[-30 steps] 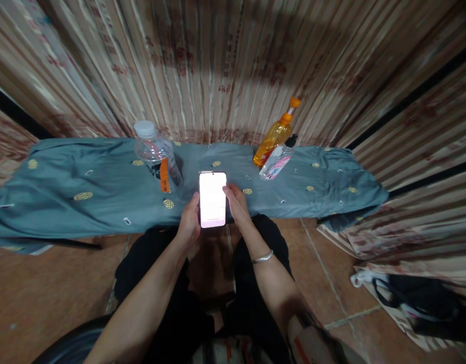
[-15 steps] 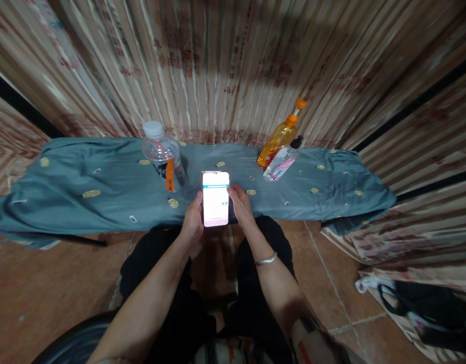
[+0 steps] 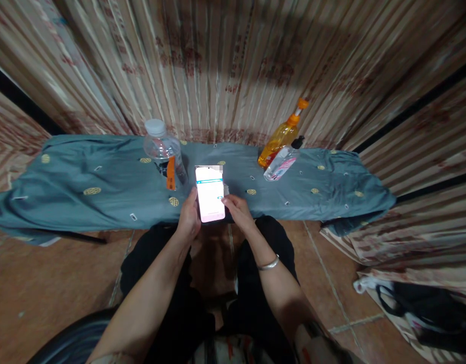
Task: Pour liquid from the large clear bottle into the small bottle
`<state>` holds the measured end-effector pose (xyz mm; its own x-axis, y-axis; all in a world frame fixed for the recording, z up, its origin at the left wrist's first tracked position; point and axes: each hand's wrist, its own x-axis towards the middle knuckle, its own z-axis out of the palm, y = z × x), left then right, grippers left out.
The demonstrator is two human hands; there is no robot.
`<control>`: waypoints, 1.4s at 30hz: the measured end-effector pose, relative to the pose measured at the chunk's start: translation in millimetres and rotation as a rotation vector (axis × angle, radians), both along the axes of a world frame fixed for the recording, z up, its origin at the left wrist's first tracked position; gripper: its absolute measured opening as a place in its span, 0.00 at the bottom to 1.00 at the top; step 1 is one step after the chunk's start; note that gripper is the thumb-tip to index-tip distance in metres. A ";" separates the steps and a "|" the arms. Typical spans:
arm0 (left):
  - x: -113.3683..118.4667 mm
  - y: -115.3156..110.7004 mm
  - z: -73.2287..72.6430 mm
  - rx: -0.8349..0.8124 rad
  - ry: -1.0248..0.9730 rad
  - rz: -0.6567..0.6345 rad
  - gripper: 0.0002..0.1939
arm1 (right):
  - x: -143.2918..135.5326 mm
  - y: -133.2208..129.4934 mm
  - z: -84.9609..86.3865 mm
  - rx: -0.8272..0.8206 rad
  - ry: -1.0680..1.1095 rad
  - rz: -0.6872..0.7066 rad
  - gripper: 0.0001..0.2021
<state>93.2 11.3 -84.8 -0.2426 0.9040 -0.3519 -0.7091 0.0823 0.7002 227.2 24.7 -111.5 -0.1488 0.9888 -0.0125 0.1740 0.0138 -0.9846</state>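
A smartphone (image 3: pixel 210 194) with a bright, mostly white screen is held upright over the near edge of the cloth-covered table. My left hand (image 3: pixel 188 215) is closed round its left side, thumb along the edge and the other fingers mostly hidden behind. On the right side, my right hand (image 3: pixel 238 212) is closed at the phone, its thumb tip over the screen's right edge near a small blue button. The other fingers of that hand are largely hidden. A silver bracelet (image 3: pixel 269 264) circles my right wrist.
On the teal patterned cloth (image 3: pixel 115 177) stand a large clear bottle (image 3: pixel 162 149) with an orange label, an orange pump bottle (image 3: pixel 279 141) and a clear bottle with a black top (image 3: pixel 282 164). Curtains (image 3: pixel 210 65) hang behind. A black bag (image 3: pixel 430 308) lies at right.
The phone has shifted slightly left and up and tilted a little. My right thumb has moved from the phone's upper right edge down to the blue button.
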 end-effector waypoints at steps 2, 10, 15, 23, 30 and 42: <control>0.6 0.3 -0.7 -0.006 0.001 -0.001 0.16 | -1.0 0.2 -0.1 -0.006 0.009 0.011 0.18; 2.9 -0.4 0.0 -0.009 0.003 -0.018 0.16 | -3.1 0.4 -2.2 0.010 0.014 0.000 0.18; 2.2 -1.0 1.4 -0.011 0.008 -0.009 0.15 | -1.9 0.5 -2.4 0.025 -0.042 0.007 0.18; -4.4 0.9 -0.6 0.002 0.037 0.012 0.15 | -0.2 -5.7 3.7 -0.051 -0.112 0.082 0.17; -9.8 3.5 -3.4 0.053 0.094 0.058 0.17 | -5.6 -13.1 6.1 -0.303 -0.075 0.270 0.11; -9.4 3.6 -5.4 0.062 0.141 0.045 0.22 | -6.7 -16.9 8.9 -0.163 -0.190 0.249 0.21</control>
<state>83.8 14.9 -90.1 -0.3265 0.9101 -0.2551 -0.6056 0.0058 0.7958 220.5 7.8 -102.5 -0.3649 0.9053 -0.2174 0.3655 -0.0755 -0.9277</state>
